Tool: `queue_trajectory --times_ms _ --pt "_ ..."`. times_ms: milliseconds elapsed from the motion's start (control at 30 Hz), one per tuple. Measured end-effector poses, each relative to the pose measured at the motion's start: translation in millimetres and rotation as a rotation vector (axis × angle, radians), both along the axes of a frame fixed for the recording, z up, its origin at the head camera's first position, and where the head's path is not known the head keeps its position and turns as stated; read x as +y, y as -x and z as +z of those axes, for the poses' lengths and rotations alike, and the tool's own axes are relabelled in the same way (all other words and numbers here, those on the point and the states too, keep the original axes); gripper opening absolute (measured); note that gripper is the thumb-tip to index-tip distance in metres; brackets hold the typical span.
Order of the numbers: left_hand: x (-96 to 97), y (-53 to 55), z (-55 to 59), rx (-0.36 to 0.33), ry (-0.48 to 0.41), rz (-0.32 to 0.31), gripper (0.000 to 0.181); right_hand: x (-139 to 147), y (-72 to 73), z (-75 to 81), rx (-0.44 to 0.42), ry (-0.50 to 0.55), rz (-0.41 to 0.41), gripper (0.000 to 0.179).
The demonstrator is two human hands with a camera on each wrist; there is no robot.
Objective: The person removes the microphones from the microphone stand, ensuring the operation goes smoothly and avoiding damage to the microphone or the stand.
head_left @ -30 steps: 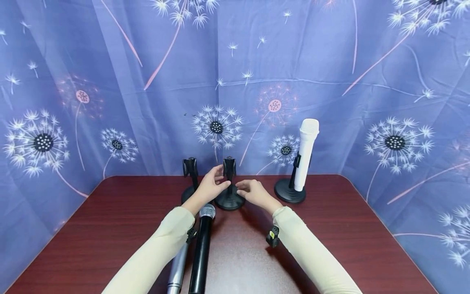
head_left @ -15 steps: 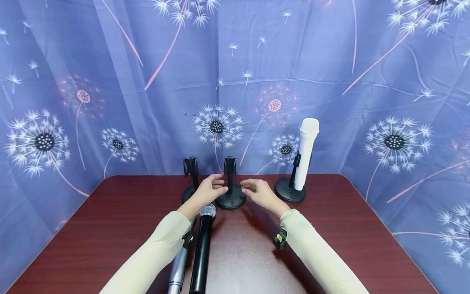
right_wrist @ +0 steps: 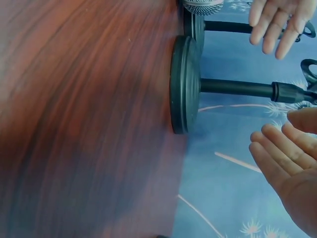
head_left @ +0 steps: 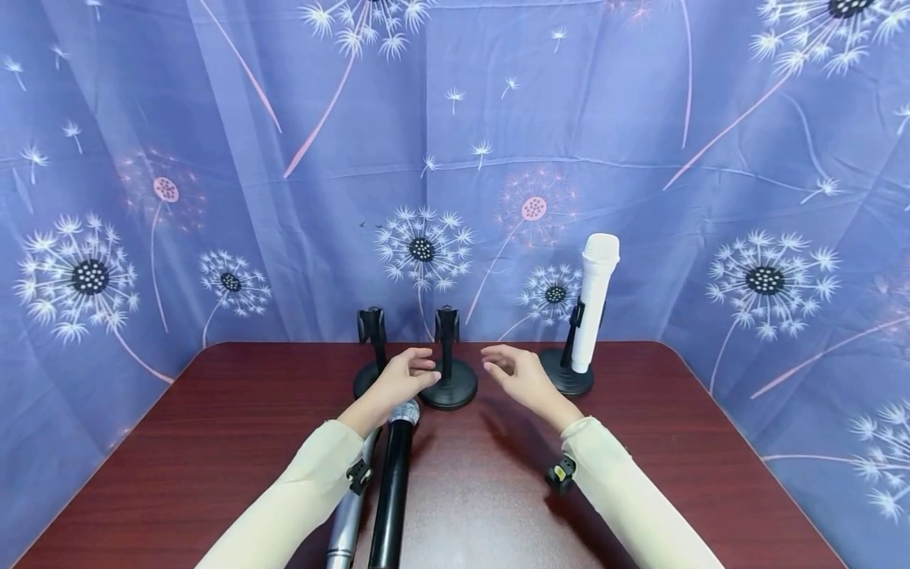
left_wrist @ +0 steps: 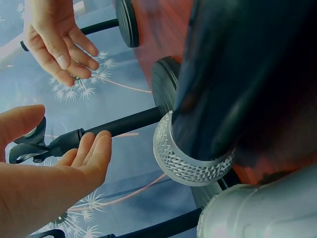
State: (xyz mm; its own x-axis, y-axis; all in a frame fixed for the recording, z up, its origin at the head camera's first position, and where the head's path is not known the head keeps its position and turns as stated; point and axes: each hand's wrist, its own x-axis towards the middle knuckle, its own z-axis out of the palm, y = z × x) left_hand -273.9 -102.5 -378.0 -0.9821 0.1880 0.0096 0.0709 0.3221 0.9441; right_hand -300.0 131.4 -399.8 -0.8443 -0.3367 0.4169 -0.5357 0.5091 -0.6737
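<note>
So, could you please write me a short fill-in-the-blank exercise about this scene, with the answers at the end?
1. The left hand and right hand are on either side of the ____ stand.
2. In the head view, the far-right stand holds a mounted microphone coloured ____.
3. Beside the black microphone lies a second microphone whose body is ____.
4. The number of stands on the table is ____.

Missing words: middle; white; silver; three.

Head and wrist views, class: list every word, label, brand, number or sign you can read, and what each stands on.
No readable text on the white microphone, black microphone, silver microphone, stands or curtain.
Yellow patch on the right wrist device: too small to tell.
</note>
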Motion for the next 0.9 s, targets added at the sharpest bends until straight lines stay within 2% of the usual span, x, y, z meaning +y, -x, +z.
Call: queue_trajectory --times_ms 333,633,900 --pt "-3.3 -3.5 -1.1 -0.016 -0.01 -0.002 0.046 16.9 -10.0 8.1 0.082 0.088 -0.022 0.027" --pt "-3.9 -9.1 0.1 -0.035 0.021 -0.015 0.04 33.8 -15.1 15.0 0.229 0.163 -0.066 0.028" --pt "-6.1 -9.7 -1.1 -0.05 0.018 -0.03 0.039 42.7 -41.8 46.9 0.353 0.275 -0.132 0.027"
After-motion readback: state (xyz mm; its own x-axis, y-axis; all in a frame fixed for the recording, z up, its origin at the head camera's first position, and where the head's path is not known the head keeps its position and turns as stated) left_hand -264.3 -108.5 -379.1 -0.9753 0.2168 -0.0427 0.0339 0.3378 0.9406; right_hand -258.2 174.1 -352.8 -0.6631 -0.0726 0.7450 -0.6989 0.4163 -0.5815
